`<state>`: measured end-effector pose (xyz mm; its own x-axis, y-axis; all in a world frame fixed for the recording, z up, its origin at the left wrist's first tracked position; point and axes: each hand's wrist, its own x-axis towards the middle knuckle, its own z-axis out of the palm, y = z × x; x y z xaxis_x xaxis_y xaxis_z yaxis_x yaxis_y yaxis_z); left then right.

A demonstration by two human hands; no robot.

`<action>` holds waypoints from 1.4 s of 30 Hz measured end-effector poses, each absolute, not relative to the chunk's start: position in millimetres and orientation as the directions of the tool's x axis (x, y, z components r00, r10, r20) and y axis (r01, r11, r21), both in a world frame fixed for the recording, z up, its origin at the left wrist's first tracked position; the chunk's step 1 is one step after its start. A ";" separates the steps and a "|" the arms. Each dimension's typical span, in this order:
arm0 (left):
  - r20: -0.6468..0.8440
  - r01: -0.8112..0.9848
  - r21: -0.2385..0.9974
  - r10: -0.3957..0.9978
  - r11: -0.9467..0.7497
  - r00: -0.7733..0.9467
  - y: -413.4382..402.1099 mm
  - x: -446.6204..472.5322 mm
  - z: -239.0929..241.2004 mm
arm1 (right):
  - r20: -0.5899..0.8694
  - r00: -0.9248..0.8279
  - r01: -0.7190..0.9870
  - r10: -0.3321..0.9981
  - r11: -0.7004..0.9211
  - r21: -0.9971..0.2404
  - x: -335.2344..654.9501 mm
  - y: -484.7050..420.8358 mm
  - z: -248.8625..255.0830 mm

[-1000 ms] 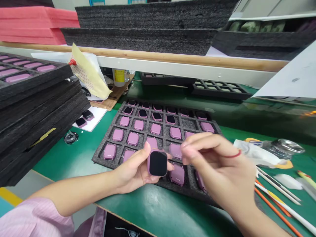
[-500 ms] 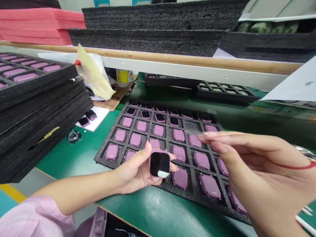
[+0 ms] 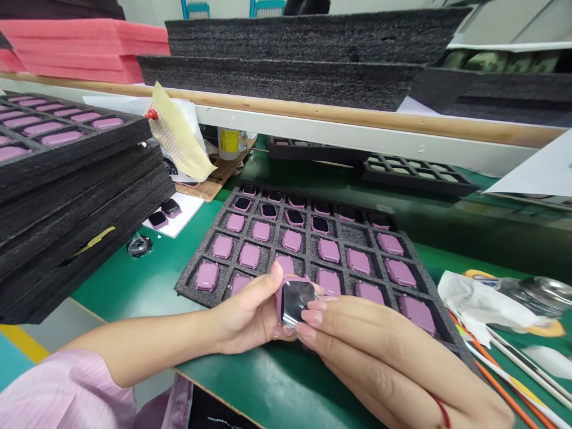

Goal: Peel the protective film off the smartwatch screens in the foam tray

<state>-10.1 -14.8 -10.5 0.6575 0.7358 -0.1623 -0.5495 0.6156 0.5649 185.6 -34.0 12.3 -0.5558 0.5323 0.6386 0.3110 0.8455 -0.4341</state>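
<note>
A smartwatch body with a pinkish-purple frame and dark glossy screen [image 3: 295, 297] rests in the fingers of my left hand [image 3: 254, 310], thumb along its upper edge and screen facing me. My right hand [image 3: 370, 345] has its fingers together, their tips touching the screen's right side. A thin clear film seems to lie at the screen under those fingertips; its edges are hard to make out. Behind and below both hands sits a black foam tray [image 3: 196, 256] of similar watch bodies, the front rows back side up and the rear rows screen up. My hands cover part of it.
At left stand stacked black foam trays [image 3: 89, 202]. Two watches lie on white paper [image 3: 187, 205], near a round black part [image 3: 139, 245]. A shelf [image 3: 313, 128] crosses overhead. On the right are a crumpled white wipe [image 3: 482, 298], a metal-topped bottle [image 3: 545, 295] and several thin cables or sticks.
My right hand has come left and down from the tray's right side onto the watch screen, bringing the clear film it was pinching. My left hand stays nearly in place.
</note>
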 end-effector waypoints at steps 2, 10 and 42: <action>-0.168 -0.550 0.569 0.741 0.611 0.650 -14.7 -9.5 -10.9 | 0.667 -0.568 0.351 0.482 0.875 -0.333 181.9 -29.5 14.9; -0.168 -0.524 0.679 0.804 0.514 0.570 -15.6 -3.3 -14.8 | 0.641 -0.504 0.475 0.580 0.805 -0.355 161.0 -20.2 10.5; -0.242 -0.485 0.648 0.762 0.588 0.600 -10.5 -6.7 -12.5 | 0.616 -0.501 0.424 0.609 0.792 -0.438 167.7 -11.7 11.1</action>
